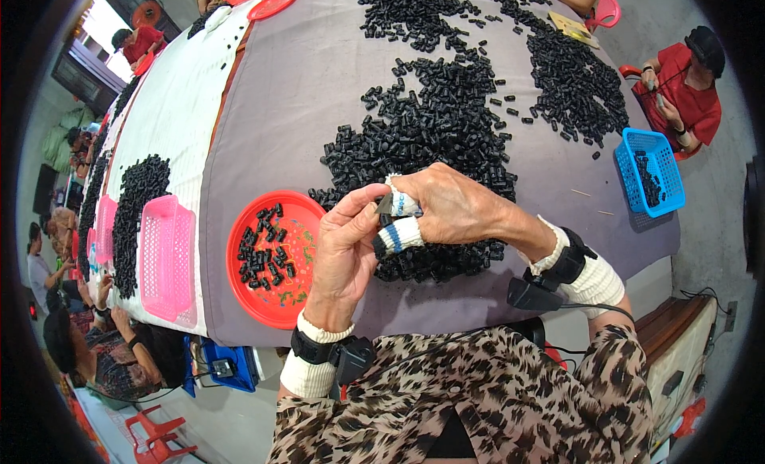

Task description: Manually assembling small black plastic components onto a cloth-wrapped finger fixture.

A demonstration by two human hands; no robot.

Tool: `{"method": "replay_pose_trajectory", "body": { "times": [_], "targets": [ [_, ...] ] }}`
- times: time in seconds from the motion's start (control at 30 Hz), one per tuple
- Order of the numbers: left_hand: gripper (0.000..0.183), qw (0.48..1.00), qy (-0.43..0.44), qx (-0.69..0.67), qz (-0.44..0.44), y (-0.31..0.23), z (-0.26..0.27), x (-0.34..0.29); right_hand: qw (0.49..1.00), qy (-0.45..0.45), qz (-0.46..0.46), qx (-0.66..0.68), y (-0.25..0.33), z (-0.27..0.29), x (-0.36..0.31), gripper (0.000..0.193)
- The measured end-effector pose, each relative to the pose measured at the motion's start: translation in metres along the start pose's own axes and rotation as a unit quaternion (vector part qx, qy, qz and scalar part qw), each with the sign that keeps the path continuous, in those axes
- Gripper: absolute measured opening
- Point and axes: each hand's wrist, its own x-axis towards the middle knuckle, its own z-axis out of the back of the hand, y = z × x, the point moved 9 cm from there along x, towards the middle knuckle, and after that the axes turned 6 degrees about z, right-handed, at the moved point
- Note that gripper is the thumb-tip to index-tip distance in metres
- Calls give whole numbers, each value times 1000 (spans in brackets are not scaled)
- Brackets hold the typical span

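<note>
My left hand [344, 245] pinches a small black part [384, 205] between thumb and forefinger. From the other side my right hand [458, 202] closes on the same part. White knitted covers with blue marks wrap its thumb and forefinger, and they hide much of the part. A large heap of small black cylindrical parts [430, 121] lies on the grey cloth just beyond and beneath my hands. Close by my left wrist, a round red tray [239, 292] holds several of these black parts and some small coloured scraps.
More black parts [578, 85] lie at the far right, near a blue basket [676, 177] and a person in red [693, 93]. A pink basket [166, 257] stands left on a white cloth [171, 97]. People sit along the left side. Cables run from my wrist straps.
</note>
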Motion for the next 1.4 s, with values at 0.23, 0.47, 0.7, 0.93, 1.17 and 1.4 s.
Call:
{"method": "replay_pose_trajectory", "body": {
  "times": [0.23, 0.47, 0.7, 0.93, 1.17, 1.4],
  "targets": [
    [24, 999, -28, -31, -7, 1, 3, 0, 995, -53, -28, 74, 7, 8, -1, 31],
    [26, 995, -79, 50, -16, -4, 13, -1, 995, -83, -30, 46, 2, 6, 1, 31],
    [24, 995, -99, -6, -22, -3, 17, -2, 995, -84, -48, 40, -4, 8, 3, 36],
    [23, 998, -61, -14, -30, -3, 17, -4, 998, -31, -36, 47, -2, -1, 9, 37],
    [21, 996, -78, 17, -28, -4, 14, -4, 999, -5, -29, 35, 0, -6, 10, 35],
    [20, 995, -85, 29, -37, -6, 17, -4, 999, -2, -20, 28, -2, -8, 11, 31]
  ]
}}
